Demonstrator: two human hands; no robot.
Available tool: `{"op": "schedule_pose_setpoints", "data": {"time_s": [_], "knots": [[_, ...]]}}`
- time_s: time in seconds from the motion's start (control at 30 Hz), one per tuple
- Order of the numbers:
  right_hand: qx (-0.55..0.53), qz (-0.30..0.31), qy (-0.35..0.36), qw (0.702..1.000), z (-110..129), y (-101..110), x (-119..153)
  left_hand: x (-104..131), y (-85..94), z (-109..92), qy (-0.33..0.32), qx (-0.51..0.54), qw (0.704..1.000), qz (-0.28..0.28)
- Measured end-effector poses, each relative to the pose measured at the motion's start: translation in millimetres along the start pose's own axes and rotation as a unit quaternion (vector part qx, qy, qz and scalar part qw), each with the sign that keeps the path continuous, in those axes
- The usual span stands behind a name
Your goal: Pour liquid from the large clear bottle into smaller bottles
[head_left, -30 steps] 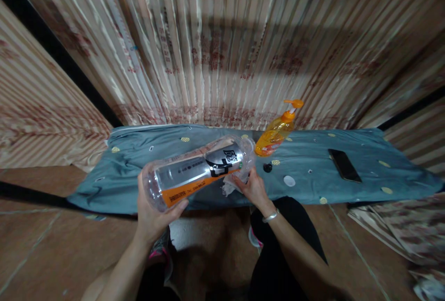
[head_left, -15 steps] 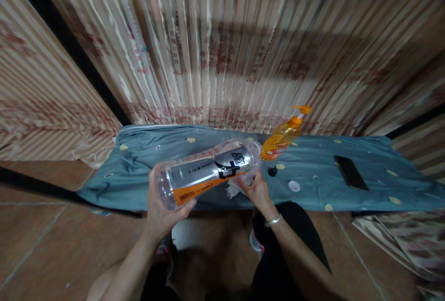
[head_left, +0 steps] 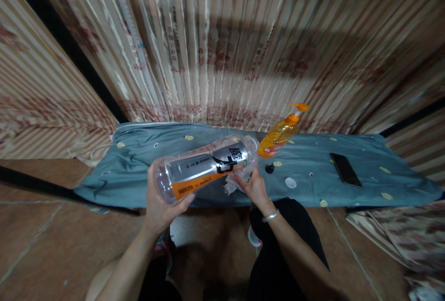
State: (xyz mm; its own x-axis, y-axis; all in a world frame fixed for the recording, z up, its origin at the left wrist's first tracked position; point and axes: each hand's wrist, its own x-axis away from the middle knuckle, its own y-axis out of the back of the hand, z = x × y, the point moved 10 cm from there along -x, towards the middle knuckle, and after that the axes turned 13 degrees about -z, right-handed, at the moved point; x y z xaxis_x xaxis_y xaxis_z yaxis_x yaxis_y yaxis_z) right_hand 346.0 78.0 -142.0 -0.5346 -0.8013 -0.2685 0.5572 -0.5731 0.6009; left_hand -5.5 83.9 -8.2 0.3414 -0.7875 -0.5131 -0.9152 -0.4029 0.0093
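A clear plastic bottle (head_left: 201, 171) with a silver and orange label lies tilted across the air over the blue cloth, its open neck pointing right and slightly up. My left hand (head_left: 163, 208) is wrapped round the bottle's base, thumb along the near side. Under the bottle's shoulder, my right hand (head_left: 255, 189) is closed on a crumpled white tissue (head_left: 232, 184), its thumb showing and its other fingers partly hidden by the bottle. Just beyond the neck stands an orange pump bottle (head_left: 278, 137) of yellow-orange liquid.
On the blue patterned cloth (head_left: 139, 152) lie a black cap (head_left: 270, 169), a white round disc (head_left: 290, 182) and a black phone (head_left: 346, 169). A striped curtain (head_left: 222, 50) hangs behind, with dark poles (head_left: 69, 46) at the sides. My knees are under the near edge.
The whole view has shifted slightly. Both hands keep the same hold, and the bottle stays at nearly the same tilt.
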Motion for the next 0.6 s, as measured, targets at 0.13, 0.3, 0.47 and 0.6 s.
{"op": "schedule_pose_setpoints", "data": {"time_s": [0.13,0.3,0.47,0.6], "knots": [[0.027,0.0,-0.014,1.0,-1.4,-0.8,-0.6,0.4,0.8,1.8,-0.008,-0.004,1.0,0.0],[0.058,0.012,-0.021,0.998,-3.1,-3.6,-0.4,1.8,1.6,3.4,-0.013,0.003,1.0,-0.005],[0.062,0.003,-0.011,0.998,-1.9,-3.1,-0.3,1.5,0.2,5.5,-0.001,0.005,1.0,-0.005],[0.067,-0.003,0.0,0.998,-2.2,-3.0,-0.6,1.8,-0.7,7.7,0.011,0.013,1.0,0.001]]}}
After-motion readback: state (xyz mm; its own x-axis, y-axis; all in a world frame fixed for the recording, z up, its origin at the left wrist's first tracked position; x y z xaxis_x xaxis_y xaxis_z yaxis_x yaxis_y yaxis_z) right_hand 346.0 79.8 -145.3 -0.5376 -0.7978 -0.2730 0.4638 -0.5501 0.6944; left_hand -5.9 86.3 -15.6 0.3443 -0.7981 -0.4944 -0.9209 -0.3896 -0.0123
